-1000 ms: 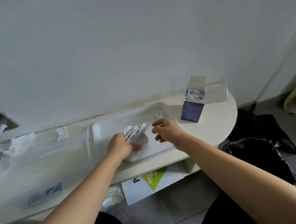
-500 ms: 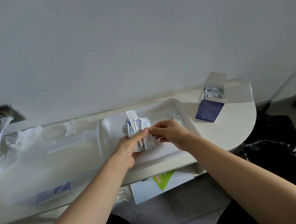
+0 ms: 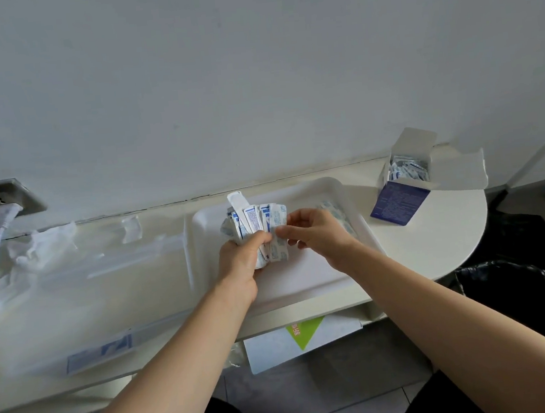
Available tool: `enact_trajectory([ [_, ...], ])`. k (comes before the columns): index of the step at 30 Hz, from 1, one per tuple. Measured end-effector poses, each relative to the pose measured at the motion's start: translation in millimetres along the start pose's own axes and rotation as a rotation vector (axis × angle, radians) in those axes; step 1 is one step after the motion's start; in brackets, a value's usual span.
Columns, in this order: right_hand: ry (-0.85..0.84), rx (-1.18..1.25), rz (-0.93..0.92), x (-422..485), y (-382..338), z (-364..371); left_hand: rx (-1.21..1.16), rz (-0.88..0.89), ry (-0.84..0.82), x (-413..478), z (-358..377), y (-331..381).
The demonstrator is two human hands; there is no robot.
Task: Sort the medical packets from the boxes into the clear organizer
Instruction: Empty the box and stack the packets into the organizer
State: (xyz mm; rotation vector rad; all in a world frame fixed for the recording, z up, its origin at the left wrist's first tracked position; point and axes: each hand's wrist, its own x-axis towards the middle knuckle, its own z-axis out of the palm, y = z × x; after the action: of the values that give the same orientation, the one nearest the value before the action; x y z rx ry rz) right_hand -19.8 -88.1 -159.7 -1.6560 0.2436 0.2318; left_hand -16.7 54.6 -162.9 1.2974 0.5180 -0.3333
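My left hand (image 3: pixel 241 255) grips a fanned bundle of white-and-blue medical packets (image 3: pixel 255 220) upright above the white tray (image 3: pixel 309 279). My right hand (image 3: pixel 314 232) pinches the rightmost packet of that bundle at its lower edge. More packets (image 3: pixel 337 214) lie in the tray behind my right hand. An open blue-and-white box (image 3: pixel 401 192) full of small packets stands at the right end of the table. The clear organizer (image 3: pixel 81 287) lies to the left of the tray, with a blue-labelled item (image 3: pixel 100 352) near its front edge.
A crumpled clear wrapper (image 3: pixel 43 244) sits at the back left by a wall socket with a white plug (image 3: pixel 6 214). A white box with a green mark (image 3: pixel 303 337) rests on the shelf below. A black bag (image 3: pixel 526 294) lies on the floor at the right.
My left hand lifted the bundle of packets upright off the tray, and my right hand came in and took hold of the bundle's right edge. The camera view shifted left.
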Motion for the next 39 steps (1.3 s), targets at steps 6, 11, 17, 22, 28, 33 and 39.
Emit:
enact_trajectory([
  [6, 0.007, 0.019, -0.026, 10, -5, 0, -0.034, 0.033, 0.025, 2, 6, 9],
  [11, 0.007, 0.017, -0.02, 12, -12, 4, -0.046, 0.038, 0.098, 1, 6, 15],
  [17, 0.129, 0.017, -0.074, 6, -6, -2, -0.051, 0.074, 0.163, -4, 0, 9],
  [22, 0.267, -0.117, -0.04, -13, -1, -24, -0.086, 0.059, 0.159, -20, 1, 2],
  [28, 0.442, -0.527, -0.026, -9, -2, -57, -0.088, 0.012, 0.085, -31, 12, 1],
  [33, 0.494, -0.716, -0.162, -4, 3, -52, -0.054, -0.003, 0.029, -22, 18, -1],
  [39, 0.055, -0.277, -0.099, -8, -9, -18, -0.029, 0.02, 0.003, -13, 21, -9],
])
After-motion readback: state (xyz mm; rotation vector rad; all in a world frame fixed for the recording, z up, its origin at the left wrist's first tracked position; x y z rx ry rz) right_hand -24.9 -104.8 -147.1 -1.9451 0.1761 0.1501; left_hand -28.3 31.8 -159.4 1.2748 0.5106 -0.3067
